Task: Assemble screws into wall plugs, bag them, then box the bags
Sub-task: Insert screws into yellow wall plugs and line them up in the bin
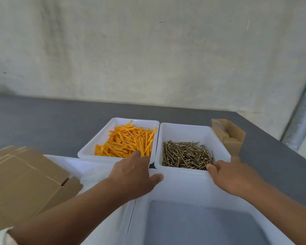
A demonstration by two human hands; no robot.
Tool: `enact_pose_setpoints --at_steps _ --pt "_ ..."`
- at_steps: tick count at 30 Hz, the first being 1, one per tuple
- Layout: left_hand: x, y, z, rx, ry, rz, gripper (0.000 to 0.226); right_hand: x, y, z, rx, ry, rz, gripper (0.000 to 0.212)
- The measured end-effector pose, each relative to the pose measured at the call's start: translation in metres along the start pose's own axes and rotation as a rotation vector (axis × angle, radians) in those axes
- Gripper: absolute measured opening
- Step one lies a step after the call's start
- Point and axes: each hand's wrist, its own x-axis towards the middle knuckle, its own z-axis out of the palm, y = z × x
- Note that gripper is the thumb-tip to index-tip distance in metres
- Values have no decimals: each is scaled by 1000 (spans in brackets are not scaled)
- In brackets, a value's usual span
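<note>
The grey table point(42, 121) lies bare from 9 round to 12 o'clock, behind the tubs. Toward 12 the plug tub point(99, 137) and screw tub point(184, 131) stand rim to rim, with only a slit between them. Flattened cardboard point(21, 183) fills 9 o'clock. A small carton point(235, 137) stands at 2, just beside the screw tub, perhaps touching it. At 6 the near tub point(184, 184) stands open-topped. The left hand point(132, 175) and right hand point(235, 175) overhang the far tubs' near rims.
</note>
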Motion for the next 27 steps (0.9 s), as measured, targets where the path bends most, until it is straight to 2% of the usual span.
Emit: enact_pose_setpoints --at_steps 3,5,8,12,15,18,27 --pt "10 -3 -5 12 25 -4 58 9 0 -11 -90 40 -45 54" --pt "20 -4 -8 34 48 -9 51 17 -4 -16 -134 138 -102 46" --pt "39 -7 -11 -21 64 -66 37 31 -18 -17 -84 215 -227 38" --pt "65 -17 -11 -187 59 -160 21 51 -42 -7 171 100 -241 41" --pt "81 -22 -4 -248 65 -215 18 66 -54 3 209 35 -202 48" --pt "96 -25 6 -260 64 -239 8 76 -60 11 216 -33 -153 45" --pt "131 -21 33 -279 108 -253 26 88 -68 18 167 -48 -107 34"
